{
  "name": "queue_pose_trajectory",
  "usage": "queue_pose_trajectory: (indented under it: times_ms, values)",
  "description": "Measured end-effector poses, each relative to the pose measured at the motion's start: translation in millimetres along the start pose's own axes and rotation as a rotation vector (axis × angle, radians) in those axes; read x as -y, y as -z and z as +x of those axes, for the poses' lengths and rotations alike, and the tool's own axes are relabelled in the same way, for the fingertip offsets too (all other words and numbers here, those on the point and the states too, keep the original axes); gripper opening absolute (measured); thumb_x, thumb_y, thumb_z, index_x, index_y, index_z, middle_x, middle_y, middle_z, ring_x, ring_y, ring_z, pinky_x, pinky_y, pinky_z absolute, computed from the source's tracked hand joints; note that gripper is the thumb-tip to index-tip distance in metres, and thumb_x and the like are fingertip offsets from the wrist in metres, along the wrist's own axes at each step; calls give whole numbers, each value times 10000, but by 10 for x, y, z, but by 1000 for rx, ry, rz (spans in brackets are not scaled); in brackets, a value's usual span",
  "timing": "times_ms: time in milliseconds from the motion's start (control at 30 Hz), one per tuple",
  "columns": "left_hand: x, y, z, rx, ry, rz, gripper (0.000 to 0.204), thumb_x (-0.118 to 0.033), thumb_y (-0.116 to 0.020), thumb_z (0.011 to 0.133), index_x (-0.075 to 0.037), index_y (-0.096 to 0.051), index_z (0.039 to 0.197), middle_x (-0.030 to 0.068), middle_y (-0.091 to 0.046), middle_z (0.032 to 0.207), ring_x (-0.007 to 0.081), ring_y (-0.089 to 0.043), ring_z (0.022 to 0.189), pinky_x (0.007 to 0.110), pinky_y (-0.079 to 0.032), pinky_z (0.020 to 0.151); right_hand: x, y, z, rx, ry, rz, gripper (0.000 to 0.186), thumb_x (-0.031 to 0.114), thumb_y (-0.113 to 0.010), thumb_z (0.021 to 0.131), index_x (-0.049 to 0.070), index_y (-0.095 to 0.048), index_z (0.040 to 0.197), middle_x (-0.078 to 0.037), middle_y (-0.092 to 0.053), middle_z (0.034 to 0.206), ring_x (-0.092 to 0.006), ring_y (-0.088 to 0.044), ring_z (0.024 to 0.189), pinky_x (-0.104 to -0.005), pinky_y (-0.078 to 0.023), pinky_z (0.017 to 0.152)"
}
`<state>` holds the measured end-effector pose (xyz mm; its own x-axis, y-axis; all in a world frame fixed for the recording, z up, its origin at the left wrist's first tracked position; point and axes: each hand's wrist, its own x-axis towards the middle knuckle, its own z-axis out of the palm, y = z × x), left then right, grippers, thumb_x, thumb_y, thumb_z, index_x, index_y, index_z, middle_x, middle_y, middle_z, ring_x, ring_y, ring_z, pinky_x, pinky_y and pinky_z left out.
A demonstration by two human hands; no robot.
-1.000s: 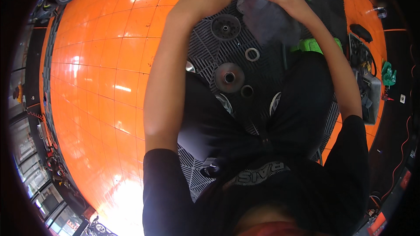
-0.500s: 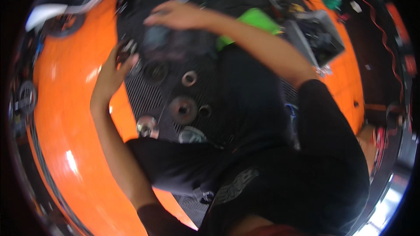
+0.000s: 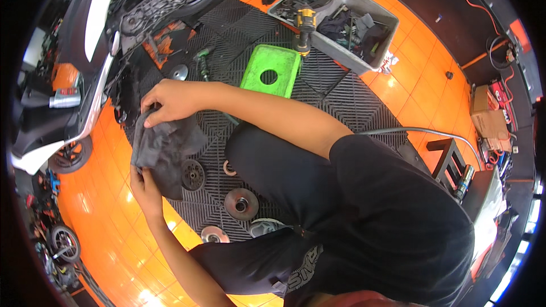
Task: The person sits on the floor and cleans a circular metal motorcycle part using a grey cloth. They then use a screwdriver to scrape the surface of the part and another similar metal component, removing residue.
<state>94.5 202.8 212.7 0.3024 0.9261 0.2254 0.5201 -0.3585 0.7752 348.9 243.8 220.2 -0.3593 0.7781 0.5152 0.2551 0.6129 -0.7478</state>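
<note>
A dark grey rag (image 3: 169, 150) hangs between my two hands, left of my raised knee and above the black mat. My right hand (image 3: 175, 102) pinches its upper edge, thumb and fingers closed on the cloth. Lower down, my left hand (image 3: 147, 193) grips the rag's left side; its fingertips are partly hidden behind the cloth. Whether anything is wrapped inside cannot be seen. Beside the rag lies a dark round plate with holes (image 3: 193, 174). Nearer my legs are a metal disc with a hub (image 3: 240, 204), a shiny disc (image 3: 215, 235) and a partly covered ring (image 3: 229, 167).
A green tray with a round hole (image 3: 256, 63) lies beyond my right forearm. Behind it stand a yellow-black power drill (image 3: 305, 25) and a grey bin of parts (image 3: 355, 65). A green air tool (image 3: 202, 59) rests on the ribbed mat (image 3: 227, 23). A scooter (image 3: 94, 79) stands at left.
My right hand has moved left and down, and now holds the rag up. My left hand has come to the rag's lower side. The head view has shifted, showing more of the scooter.
</note>
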Motion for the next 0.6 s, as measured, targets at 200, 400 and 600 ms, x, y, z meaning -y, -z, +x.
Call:
queue_pose_trajectory:
  times_ms: [200,400,600]
  values:
    - [169,-400,129,115,-73,7,253,-23,-407,888,65,-512,1101,146,-565,991,218,-544,966,316,-421,912,-171,386,-987,-204,64,-138,233,195,-575,919,-7,-665,994,-143,-684,957,-306,-661,886,-395,-513,792]
    - [332,-502,140,141,-56,-17,282,16,-415,803,60,-535,1054,136,-587,957,229,-557,912,315,-439,864,-798,1684,-3183,-1206,-509,-592,212,36,-571,864,8,-639,1063,-149,-685,947,-247,-665,879,-361,-510,806]
    - [-2,-742,252,314,-124,63,196,10,-463,782,55,-559,947,153,-594,862,278,-591,823,360,-472,787,-1826,3119,-4242,-394,-1403,-1114,404,289,-558,864,30,-587,1172,-207,-631,1153,-350,-586,1120,-485,-442,967]
